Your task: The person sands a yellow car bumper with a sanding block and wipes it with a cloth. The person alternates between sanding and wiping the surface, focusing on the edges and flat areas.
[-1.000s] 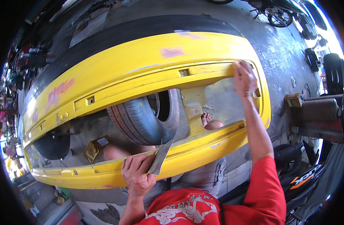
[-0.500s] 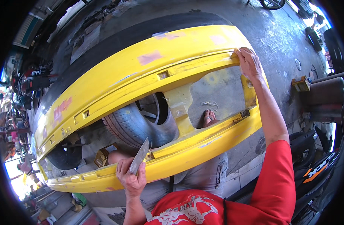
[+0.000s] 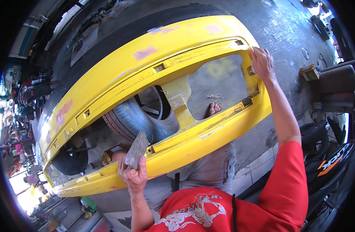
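Note:
A large yellow car bumper, with pinkish patches on its outer skin, lies across in front of me over a tire. My left hand is closed on a flat grey scraper blade, its pointed end up, beside the bumper's near edge. At the far right, my right hand has its fingers bent over the inner rim of the bumper's end. The fingertips are partly hidden there.
Below the bumper's opening, my bare foot rests on the concrete floor. A yellow can stands at the right, with a dark motorcycle nearer me. Another yellow tin is behind the near rim. Cluttered shelves line the left.
The bumper has shifted and tilted slightly in view. My right hand has moved along its rim toward the right end, uncovering a slot. The scraper blade has turned, showing more of its flat face.

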{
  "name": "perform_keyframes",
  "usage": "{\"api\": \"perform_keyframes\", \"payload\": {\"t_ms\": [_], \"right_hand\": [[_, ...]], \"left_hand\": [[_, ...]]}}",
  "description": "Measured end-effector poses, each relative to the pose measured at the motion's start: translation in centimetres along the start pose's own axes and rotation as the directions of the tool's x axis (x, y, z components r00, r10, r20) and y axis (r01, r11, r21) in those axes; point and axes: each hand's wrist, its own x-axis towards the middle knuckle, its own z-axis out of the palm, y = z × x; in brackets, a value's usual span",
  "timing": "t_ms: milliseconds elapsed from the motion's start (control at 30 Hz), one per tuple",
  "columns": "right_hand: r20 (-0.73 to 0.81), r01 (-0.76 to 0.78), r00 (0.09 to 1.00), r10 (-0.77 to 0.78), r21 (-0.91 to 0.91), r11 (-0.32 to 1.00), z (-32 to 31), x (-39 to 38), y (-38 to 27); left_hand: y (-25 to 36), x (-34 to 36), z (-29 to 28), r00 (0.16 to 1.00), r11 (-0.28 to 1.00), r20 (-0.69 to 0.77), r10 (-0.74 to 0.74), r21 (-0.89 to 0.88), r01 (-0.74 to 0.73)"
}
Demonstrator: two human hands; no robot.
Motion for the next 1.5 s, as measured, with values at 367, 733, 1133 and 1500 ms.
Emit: {"api": "perform_keyframes", "payload": {"t_ms": [367, 733, 1133, 1500], "right_hand": [[-0.071, -0.029, 0.997, 0.026, -0.049, 0.998, -5.5, -13.9, -2.6], [0.045, -0.033, 0.998, 0.035, -0.036, 0.999, 1.1, 4.2, 0.0], [0.073, 0.090, 0.993, -0.091, 0.010, 0.996, -2.0, -1.8, 1.6], [-0.035, 0.101, 0.994, -0.099, 0.064, 0.993, -8.6, -19.1, -3.8]], "left_hand": [[0.8, 0.6, -0.4, 1.000, 0.999, 0.029, 0.001, -0.050, 0.001], [0.2, 0.5, 0.1, 1.000, 1.000, -0.006, 0.008, -0.006, -0.008], [0.0, -0.2, -0.1, 1.000, 1.000, 0.021, -0.013, -0.008, 0.013], [1.5, 0.3, -0.8, 0.999, 0.997, 0.038, -0.033, -0.067, 0.035]]}}
